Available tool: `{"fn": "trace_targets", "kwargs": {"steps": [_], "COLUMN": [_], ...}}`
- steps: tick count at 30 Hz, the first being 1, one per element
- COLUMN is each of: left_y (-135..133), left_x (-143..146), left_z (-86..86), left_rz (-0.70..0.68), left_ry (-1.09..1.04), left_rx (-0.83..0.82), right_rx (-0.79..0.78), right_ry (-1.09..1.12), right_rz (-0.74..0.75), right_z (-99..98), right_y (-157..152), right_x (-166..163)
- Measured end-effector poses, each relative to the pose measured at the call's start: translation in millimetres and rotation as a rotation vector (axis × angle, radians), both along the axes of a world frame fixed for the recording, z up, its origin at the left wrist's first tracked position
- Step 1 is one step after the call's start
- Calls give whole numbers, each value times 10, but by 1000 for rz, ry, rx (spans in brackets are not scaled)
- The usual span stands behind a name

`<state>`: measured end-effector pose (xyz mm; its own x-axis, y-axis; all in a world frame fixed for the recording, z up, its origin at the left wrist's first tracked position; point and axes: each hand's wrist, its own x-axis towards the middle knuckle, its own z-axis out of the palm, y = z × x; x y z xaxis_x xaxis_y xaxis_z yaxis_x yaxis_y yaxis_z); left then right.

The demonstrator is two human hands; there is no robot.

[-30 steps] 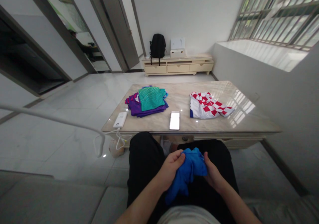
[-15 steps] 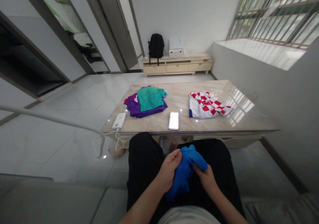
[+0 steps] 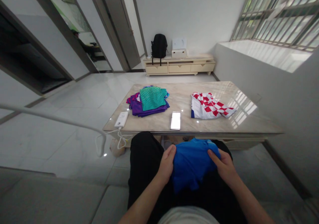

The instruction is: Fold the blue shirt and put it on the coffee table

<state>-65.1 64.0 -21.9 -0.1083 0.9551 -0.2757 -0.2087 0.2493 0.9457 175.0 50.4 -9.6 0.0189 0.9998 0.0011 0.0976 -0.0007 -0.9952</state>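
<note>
A piece of blue clothing (image 3: 194, 164) is stretched between my hands above my lap; its exact kind does not show. My left hand (image 3: 167, 162) grips its left edge, thumb on top. My right hand (image 3: 223, 164) pinches the upper right part, with the fingers behind the fabric. On the table ahead lies a stack of folded clothes (image 3: 149, 101), a green piece on top of purple ones. Farther right is a red-and-white checked garment (image 3: 210, 105), loosely folded and tapering to the right.
The marble-topped table (image 3: 184, 98) stands just beyond my knees. A phone (image 3: 175, 121) lies near its front edge, and a white power bank (image 3: 121, 119) with cables sits at the left. Beyond are a low cabinet (image 3: 179, 68) and a black backpack (image 3: 159, 46). A person (image 3: 82, 41) is beyond the doorway.
My hands have moved apart, the right one outward to the right. The blue clothing, bunched before, is now spread wider between them. The view has shifted slightly.
</note>
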Motion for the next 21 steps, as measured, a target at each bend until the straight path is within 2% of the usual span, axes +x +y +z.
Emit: {"fn": "trace_targets", "kwargs": {"steps": [3,6,9,11,15,21], "left_y": [91,103,-15,-130,-247,-58], "left_x": [69,221,366,413,388,211], "left_z": [-124,-182,-204,-208,-197,-128], "left_rz": [-94,-76,-56,-111,-214,-136], "left_ry": [144,133,33,2,119,228], "left_rx": [172,213,222,262,284,344], "right_rx": [297,502,586,605,573,371], "right_ry": [-353,-528,-597,-617,-561,-371], "right_rz": [154,304,264,187,119,108], "right_z": [383,661,761,756,699,591], "right_y": [-34,-67,-73,-65,-53,-7], "right_x": [27,-18,-57,-50,2,48]}}
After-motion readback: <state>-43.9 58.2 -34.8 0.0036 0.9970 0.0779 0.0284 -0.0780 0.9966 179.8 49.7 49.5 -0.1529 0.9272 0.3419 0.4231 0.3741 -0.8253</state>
